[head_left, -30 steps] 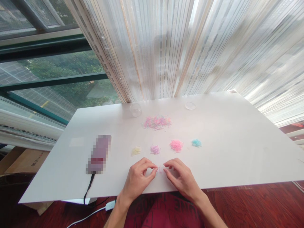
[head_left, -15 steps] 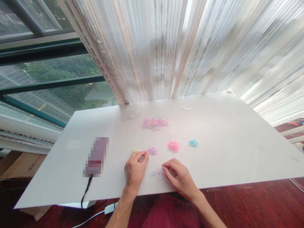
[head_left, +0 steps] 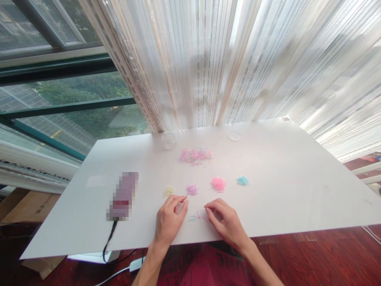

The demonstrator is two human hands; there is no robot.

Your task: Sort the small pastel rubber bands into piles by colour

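On the white table lie small piles of thin pieces: yellow [head_left: 169,191], purple [head_left: 192,189], pink [head_left: 218,184] and blue [head_left: 243,180]. Behind them spreads a larger mixed pile [head_left: 195,156]. My left hand [head_left: 171,216] rests just below the yellow and purple piles, thumb and forefinger apart at the tips, with nothing visible between them. My right hand [head_left: 225,220] is curled beside a few loose pieces [head_left: 193,218], its thumb and forefinger close together; whatever they hold, if anything, is too small to make out.
A clear round container [head_left: 169,141] and a clear lid [head_left: 235,136] sit near the table's [head_left: 291,178] back edge. At the left lies a pixelated purple object [head_left: 123,196] with a black strap. A fringed curtain [head_left: 202,67] hangs behind, and a cardboard box [head_left: 32,206] stands at the lower left.
My left hand has drawn slightly back toward me, its thumb and forefinger parting and more of the yellow pile showing. My right hand is nearly unchanged. The view has shifted a little.
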